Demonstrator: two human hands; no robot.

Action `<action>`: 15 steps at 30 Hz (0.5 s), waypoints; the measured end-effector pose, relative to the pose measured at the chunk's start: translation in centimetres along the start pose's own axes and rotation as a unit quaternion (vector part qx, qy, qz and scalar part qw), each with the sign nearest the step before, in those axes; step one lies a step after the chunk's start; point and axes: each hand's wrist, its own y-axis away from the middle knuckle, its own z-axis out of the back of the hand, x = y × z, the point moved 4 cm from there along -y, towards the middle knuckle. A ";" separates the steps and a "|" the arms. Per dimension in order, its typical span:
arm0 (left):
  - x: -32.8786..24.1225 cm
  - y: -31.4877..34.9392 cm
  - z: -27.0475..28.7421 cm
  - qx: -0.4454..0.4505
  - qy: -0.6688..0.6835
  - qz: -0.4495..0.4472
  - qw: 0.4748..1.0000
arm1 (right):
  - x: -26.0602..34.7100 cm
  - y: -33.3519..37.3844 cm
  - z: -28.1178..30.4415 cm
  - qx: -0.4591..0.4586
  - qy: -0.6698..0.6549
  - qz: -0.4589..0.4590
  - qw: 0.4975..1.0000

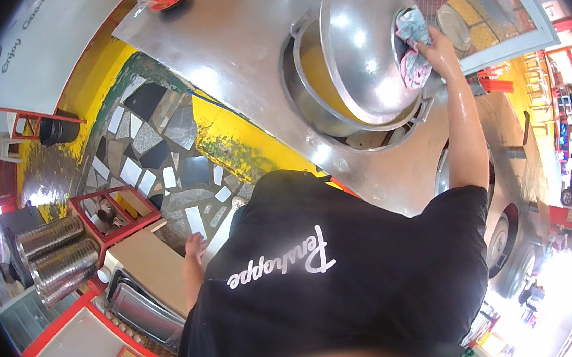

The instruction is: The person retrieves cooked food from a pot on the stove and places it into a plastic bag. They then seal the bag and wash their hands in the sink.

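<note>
Lid point(359, 47): big domed metal, tipped up on edge over the pot point(312, 90), which sits sunk in a steel counter point(232, 53). Yellowish liquid shows inside the pot.

R hand point(435, 44) is up at the lid's top, closed on a cloth point(413, 46) (pink/teal) bunched between hand and lid. Fingers are mostly hidden behind the cloth; exact hold on the knob can't be seen.

L hand point(195, 246) hangs low by a brown box point(148, 267), fingers loosely spread, holding nothing; whether it touches the box, can't tell.

Handling, as I judge it: the lid is stiff, wide, prob. fairly heavy and awkward held from one point; shiny metal so likely slick, maybe hot, given the cloth. Best hold is at the centre top through the cloth, w/ the lower rim resting on the pot rim to take weight.

Edges/room: the lid's lower rim is at or touching the pot rim near a side handle point(424, 113). A mesh-front cabinet point(482, 1) stands close behind R hand, so little room that way. The counter to the left of the pot is bare and wide. More round openings point(506, 243) lie along the counter on the right. The mosaic wall point(159, 149) drops below the counter's front edge.
</note>
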 end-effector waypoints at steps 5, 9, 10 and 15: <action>4.8 2.8 0.1 -0.021 -0.096 0.000 0.995 | 1.8 -1.4 -4.3 0.063 0.114 0.021 0.991; 7.6 4.9 -0.4 -0.069 0.056 0.076 0.993 | 2.5 -2.4 -7.4 0.109 0.155 0.021 0.982; 7.9 4.9 -0.6 -0.065 0.069 0.075 0.993 | 2.6 -2.6 -7.8 0.112 0.152 0.029 0.982; 7.9 3.2 -1.5 -0.046 0.045 0.086 0.994 | 2.1 -3.1 -8.9 0.126 0.159 0.006 0.979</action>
